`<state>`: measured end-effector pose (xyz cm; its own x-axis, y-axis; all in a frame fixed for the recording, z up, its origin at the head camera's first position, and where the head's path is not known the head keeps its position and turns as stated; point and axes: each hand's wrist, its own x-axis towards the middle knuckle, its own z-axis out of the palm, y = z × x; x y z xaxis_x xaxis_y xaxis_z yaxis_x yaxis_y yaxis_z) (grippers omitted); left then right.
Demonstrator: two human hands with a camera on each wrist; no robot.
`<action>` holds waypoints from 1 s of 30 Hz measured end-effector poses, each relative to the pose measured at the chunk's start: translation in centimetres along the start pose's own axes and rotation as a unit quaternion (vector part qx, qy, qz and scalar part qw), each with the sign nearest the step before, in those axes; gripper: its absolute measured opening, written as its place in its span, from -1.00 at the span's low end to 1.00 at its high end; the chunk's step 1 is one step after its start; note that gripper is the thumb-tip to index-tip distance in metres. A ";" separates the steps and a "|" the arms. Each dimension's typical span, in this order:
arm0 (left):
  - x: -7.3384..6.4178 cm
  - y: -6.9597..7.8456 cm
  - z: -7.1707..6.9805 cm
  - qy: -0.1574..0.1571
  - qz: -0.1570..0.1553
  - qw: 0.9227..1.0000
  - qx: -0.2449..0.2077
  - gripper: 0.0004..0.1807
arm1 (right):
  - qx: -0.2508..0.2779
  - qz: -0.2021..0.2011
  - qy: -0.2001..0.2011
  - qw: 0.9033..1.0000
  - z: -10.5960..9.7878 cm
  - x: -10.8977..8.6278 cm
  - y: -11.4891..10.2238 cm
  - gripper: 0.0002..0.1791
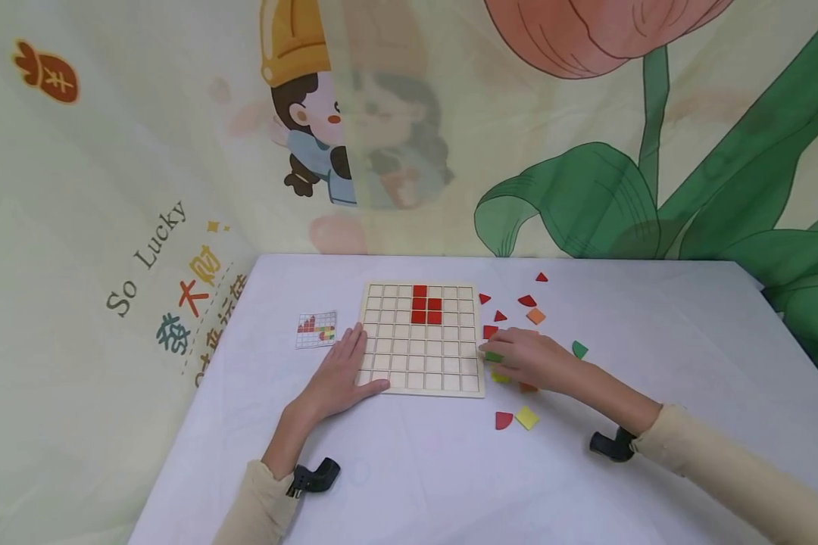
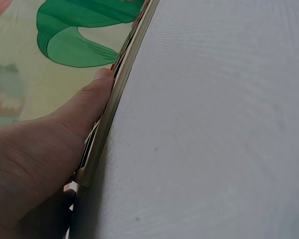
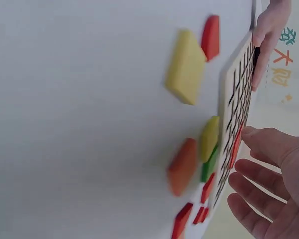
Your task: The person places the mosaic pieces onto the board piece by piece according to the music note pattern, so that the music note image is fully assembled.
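A pale wooden grid board [image 1: 423,363] lies on the table, several red square tiles [image 1: 419,304] set in its upper middle cells. My left hand [image 1: 341,378] rests against the board's left side, fingers extended, with its thumb on the near-left corner; the left wrist view shows the thumb [image 2: 89,99] along the edge. Over the loose tiles at the board's right edge is my right hand [image 1: 528,357], fingers slightly bent and apart. Nothing shows between those fingers [image 3: 256,177] in the right wrist view. Beneath it lie a green tile [image 3: 209,167], a yellow tile [image 3: 209,138] and an orange tile [image 3: 183,167].
A small printed pattern card [image 1: 316,329] lies left of the board. Red triangles [image 1: 501,316], an orange square [image 1: 535,316] and a green piece [image 1: 579,349] are scattered to the right. Nearer are a red quarter-round [image 1: 503,421] and a yellow square [image 1: 527,418].
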<state>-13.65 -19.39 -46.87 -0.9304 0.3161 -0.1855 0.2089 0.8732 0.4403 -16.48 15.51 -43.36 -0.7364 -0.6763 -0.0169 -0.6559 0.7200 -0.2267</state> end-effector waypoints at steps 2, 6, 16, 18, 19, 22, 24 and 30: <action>-0.1 0.1 0.0 0.002 0.001 1.000 0.000 0.14 | -0.001 0.008 0.008 1.000 0.2 -1.4 0.4 -0.63; -0.2 0.2 -0.1 0.004 0.000 1.000 0.002 0.13 | 0.004 0.028 0.024 0.999 0.3 -3.3 1.1 -0.59; -0.1 0.2 0.0 0.003 0.004 1.000 0.007 0.13 | -0.006 0.047 0.021 0.999 0.1 -5.4 2.6 -0.59; 0.0 0.2 0.0 0.004 0.005 1.000 0.008 0.13 | -0.006 0.052 0.024 0.998 0.0 -5.3 2.8 -0.60; 0.0 0.2 0.0 0.004 0.005 1.000 0.007 0.13 | -0.007 0.054 0.024 0.998 0.0 -5.2 2.9 -0.60; 0.0 0.2 0.0 0.002 0.005 1.000 0.007 0.13 | -0.009 0.054 0.025 0.998 -0.1 -4.3 3.2 -0.62; 0.0 0.2 0.1 0.003 0.005 1.000 0.006 0.13 | -0.014 0.049 0.024 0.998 -0.1 -3.4 3.3 -0.63; 0.0 0.2 0.1 0.009 0.005 1.000 0.006 0.13 | -0.025 0.020 0.024 0.999 0.0 0.1 3.2 -0.74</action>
<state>-13.54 -19.22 -46.91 -0.9337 0.3177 -0.1649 0.2215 0.8747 0.4311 -18.68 17.75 -44.09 -0.7690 -0.6389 0.0218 -0.6319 0.7545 -0.1771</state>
